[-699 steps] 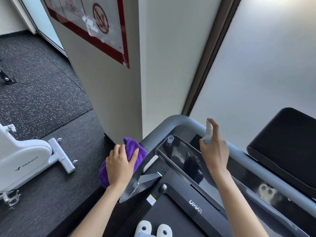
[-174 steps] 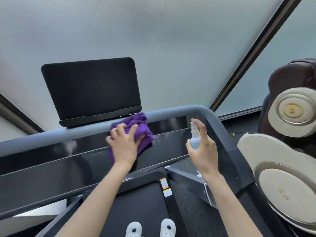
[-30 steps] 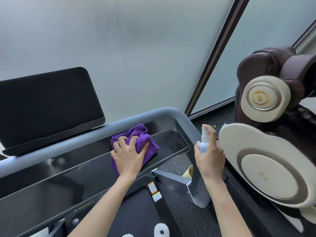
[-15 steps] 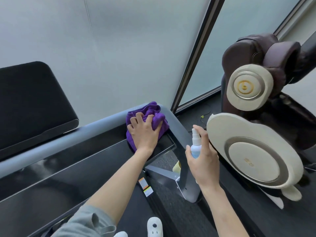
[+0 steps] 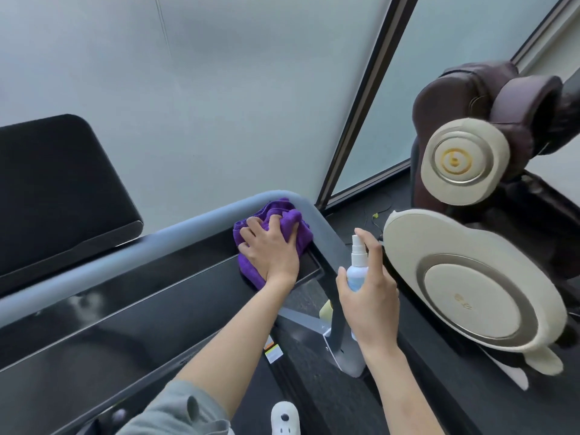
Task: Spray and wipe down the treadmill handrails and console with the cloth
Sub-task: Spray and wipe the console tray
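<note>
My left hand (image 5: pixel 271 249) presses a bunched purple cloth (image 5: pixel 293 229) against the right end of the treadmill's glossy black console (image 5: pixel 131 328), right under the curved grey handrail (image 5: pixel 157 243); its fingers are spread and slightly curled over the cloth. My right hand (image 5: pixel 367 299) grips a small white spray bottle (image 5: pixel 357 271) upright beside the handrail's right corner, forefinger on the nozzle top. The bottle's lower part is hidden in my palm.
A black screen (image 5: pixel 56 196) stands behind the handrail at left. A brown massage chair with beige round panels (image 5: pixel 470 296) sits close on the right. Frosted glass wall ahead. A white shoe (image 5: pixel 285 417) shows on the belt below.
My left hand has slid the cloth rightward along the console to its right corner over the last second. The right hand kept the bottle upright near the corner.
</note>
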A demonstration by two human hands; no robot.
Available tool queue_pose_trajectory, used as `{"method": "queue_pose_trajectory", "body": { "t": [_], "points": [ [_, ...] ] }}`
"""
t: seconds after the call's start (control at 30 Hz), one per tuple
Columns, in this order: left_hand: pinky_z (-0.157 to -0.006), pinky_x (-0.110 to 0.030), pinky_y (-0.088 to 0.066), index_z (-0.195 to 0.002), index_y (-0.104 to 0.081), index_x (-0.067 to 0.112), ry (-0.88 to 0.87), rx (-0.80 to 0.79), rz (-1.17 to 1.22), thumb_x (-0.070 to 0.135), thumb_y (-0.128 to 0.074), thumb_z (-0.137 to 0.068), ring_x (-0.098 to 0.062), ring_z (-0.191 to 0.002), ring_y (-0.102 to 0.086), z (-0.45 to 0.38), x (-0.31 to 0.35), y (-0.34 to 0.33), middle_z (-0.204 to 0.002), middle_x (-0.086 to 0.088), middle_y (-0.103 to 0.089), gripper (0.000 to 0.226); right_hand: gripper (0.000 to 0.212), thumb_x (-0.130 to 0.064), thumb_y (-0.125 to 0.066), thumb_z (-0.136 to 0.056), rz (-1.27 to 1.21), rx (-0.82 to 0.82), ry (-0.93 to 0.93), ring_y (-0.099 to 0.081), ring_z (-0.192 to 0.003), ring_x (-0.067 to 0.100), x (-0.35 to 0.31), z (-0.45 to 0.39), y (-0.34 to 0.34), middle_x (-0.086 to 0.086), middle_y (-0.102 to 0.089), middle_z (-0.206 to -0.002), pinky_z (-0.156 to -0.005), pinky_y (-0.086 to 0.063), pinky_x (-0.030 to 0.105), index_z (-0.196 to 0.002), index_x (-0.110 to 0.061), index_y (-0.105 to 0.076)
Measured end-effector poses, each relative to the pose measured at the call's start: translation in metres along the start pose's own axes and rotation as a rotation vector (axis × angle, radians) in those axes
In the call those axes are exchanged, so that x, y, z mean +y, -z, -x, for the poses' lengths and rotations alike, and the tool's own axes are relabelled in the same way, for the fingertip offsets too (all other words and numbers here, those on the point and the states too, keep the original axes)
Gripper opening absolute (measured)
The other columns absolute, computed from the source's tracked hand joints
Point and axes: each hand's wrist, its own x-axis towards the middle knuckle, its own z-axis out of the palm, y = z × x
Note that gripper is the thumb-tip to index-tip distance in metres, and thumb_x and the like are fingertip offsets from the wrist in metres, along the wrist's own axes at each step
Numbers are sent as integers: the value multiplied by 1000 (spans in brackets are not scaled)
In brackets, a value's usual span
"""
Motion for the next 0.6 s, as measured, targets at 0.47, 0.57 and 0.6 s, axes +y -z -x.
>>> {"method": "queue_pose_trajectory", "body": {
  "t": [0.47, 0.57, 0.6],
  "points": [
    [-76, -41, -37, -101, -69, 23, -221, 139, 17, 58, -63, -82, -33, -94, -48, 7, -87, 28, -107, -12, -54, 40, 65, -12, -66, -84, -36, -85, 119, -61, -73, 32, -9, -6, -16, 0, -66, -94, -58, -44, 35, -132, -41, -33],
    [-69, -40, -42, -99, -70, 24, -361, 173, -27, 62, -60, -80, -32, -85, -54, 24, -90, 29, -103, -10, -59, 43, 64, -12, -64, -85, -84, -144, 159, -61, -76, 31, -20, -7, -27, 1, -65, -94, -61, -48, 38, -136, -39, -36],
    [-68, -39, -42, -98, -70, 25, -409, 178, -14, 64, -55, -80, -32, -84, -55, 29, -97, 32, -102, -9, -61, 46, 63, -12, -64, -85, -101, -175, 180, -61, -76, 31, -25, -7, -31, 0, -63, -92, -62, -48, 38, -136, -39, -36]
  ]
}}
